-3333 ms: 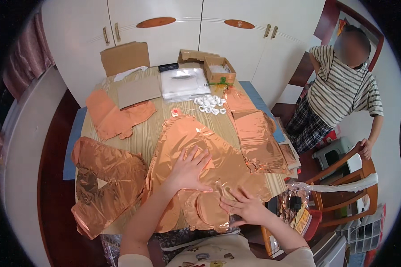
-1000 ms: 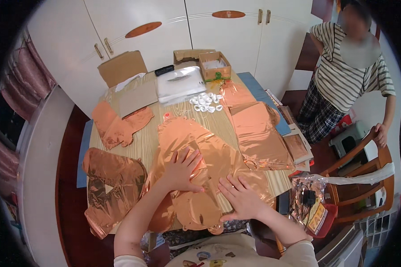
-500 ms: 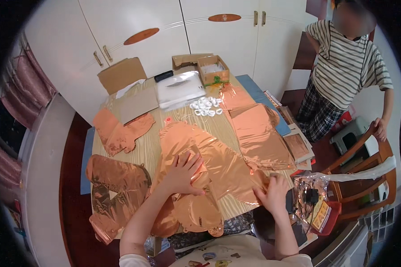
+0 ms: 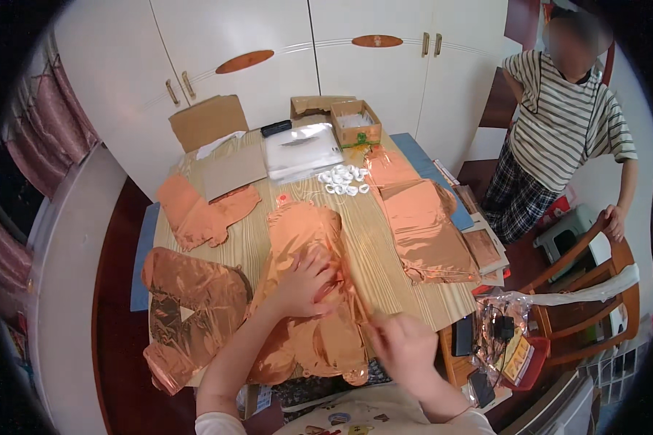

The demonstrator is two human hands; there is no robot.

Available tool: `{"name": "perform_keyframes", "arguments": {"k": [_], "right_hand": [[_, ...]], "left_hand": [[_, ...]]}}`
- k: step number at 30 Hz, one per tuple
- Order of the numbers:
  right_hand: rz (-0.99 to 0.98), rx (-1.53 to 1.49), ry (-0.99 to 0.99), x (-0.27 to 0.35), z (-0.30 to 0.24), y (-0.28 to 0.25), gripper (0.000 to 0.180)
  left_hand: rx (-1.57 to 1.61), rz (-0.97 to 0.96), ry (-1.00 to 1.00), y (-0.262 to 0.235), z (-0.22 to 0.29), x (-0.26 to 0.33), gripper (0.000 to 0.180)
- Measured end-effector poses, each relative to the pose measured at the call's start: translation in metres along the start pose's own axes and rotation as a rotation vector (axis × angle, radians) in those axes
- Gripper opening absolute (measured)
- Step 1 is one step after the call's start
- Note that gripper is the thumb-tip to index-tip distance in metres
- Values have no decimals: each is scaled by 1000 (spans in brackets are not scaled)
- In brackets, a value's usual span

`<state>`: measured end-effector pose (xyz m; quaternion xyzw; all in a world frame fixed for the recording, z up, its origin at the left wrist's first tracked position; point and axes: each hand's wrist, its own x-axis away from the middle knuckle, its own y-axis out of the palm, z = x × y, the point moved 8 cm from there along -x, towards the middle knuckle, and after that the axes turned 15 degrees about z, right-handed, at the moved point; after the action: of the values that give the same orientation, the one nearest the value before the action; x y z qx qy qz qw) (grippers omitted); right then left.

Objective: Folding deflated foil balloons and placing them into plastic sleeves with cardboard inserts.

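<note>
Folding looks partly done: one balloon point(image 4: 308, 290) is pressed flat under the left hand point(image 4: 305, 279), fingers spread, while the blurred right hand point(image 4: 399, 344), grip unclear, is held at its edge, and other balloons point(image 4: 189, 304) lie unfolded.

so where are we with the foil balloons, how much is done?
Looks done: a folded stack of foil balloons at the table's right side. In hand: the left hand presses flat on the middle balloon, folded narrow; the right hand is at its lower right edge. Left: two balloons lie unfolded on the left, one far, one near.
</note>
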<state>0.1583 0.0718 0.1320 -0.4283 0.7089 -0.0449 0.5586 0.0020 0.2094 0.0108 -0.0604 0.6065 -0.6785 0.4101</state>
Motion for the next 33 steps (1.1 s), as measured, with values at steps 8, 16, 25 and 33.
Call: {"name": "perform_keyframes", "arguments": {"k": [8, 16, 25, 33], "right_hand": [[-190, -53, -129, 8, -49, 39, 26], [-225, -440, -8, 15, -4, 44, 36], [-220, 14, -161, 45, 37, 73, 28], [-225, 65, -273, 58, 38, 84, 18]], "left_hand": [[571, 175, -764, -18, -22, -8, 39], [324, 155, -635, -8, -42, 2, 35], [381, -81, -685, -11, -27, -11, 40], [131, -293, -639, -12, -37, -14, 48]]}}
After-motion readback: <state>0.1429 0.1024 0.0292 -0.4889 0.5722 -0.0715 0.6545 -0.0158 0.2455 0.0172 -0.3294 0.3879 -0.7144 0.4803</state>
